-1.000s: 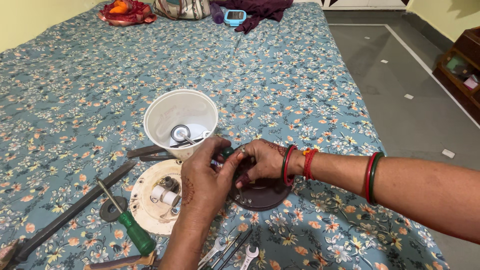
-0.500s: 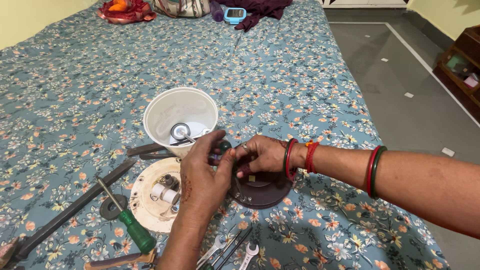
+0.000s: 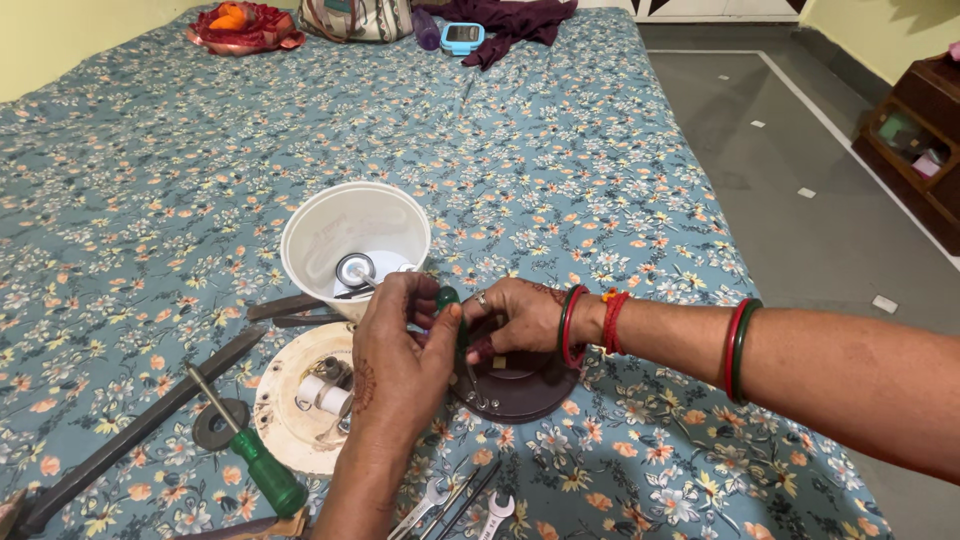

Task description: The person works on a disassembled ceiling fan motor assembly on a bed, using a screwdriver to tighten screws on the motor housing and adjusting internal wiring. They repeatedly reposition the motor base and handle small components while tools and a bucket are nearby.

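over the floral bedsheet (image 3: 600,150) i see my left hand (image 3: 400,365) pinching a small green-handled tool (image 3: 448,300) upright, right hand (image 3: 520,318) gripping the brown round base (image 3: 515,385) to steady it beside the white cup (image 3: 355,235).

Bed (image 3: 600,160): covered in a blue floral sheet, filling most of the view.
Near edge, middle: white cup (image 3: 355,245), white disc (image 3: 300,400), brown disc (image 3: 520,385) touching a hand.
Near left corner: green screwdriver (image 3: 255,460), black washer (image 3: 220,423), long dark bar (image 3: 140,430).
Near edge: spanners (image 3: 455,505).
Far edge: red bundle (image 3: 240,25), bag (image 3: 365,18), blue gadget (image 3: 462,37), maroon cloth (image 3: 515,20).
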{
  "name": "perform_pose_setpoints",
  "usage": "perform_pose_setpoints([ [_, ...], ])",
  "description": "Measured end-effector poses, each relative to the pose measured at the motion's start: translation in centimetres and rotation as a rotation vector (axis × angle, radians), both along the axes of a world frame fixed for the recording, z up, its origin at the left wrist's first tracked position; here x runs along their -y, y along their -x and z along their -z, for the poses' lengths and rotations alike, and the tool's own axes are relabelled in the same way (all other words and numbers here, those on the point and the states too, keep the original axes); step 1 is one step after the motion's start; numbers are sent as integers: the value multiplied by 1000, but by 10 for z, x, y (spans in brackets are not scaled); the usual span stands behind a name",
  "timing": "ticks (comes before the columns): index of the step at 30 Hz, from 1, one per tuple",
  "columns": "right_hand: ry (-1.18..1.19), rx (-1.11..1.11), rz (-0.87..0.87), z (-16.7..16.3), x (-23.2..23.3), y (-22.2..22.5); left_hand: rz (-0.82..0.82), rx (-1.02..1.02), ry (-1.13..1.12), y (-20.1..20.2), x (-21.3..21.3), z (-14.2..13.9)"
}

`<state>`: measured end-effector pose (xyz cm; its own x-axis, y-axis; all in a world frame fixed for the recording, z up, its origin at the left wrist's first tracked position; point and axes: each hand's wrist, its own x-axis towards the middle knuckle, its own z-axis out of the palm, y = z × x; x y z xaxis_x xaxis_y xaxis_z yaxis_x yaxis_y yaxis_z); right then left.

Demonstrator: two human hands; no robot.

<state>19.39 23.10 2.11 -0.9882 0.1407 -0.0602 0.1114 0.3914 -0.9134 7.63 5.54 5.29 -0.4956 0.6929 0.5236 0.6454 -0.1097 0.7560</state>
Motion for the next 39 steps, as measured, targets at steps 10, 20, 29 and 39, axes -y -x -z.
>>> perform_pose_setpoints([
  [10, -84, -74, 4, 3, 5, 3, -29, 14, -39, -5, -2, 2],
  [20, -224, 26, 1, -3, -1, 2, -10, -59, -58, -3, -1, 2],
  [29, -255, 89, -18, 8, -8, 9, -131, 33, 54, -5, -2, 7],
  [39, -327, 175, 20, -9, -1, -7, -17, -67, -97, -12, -3, 6],
])
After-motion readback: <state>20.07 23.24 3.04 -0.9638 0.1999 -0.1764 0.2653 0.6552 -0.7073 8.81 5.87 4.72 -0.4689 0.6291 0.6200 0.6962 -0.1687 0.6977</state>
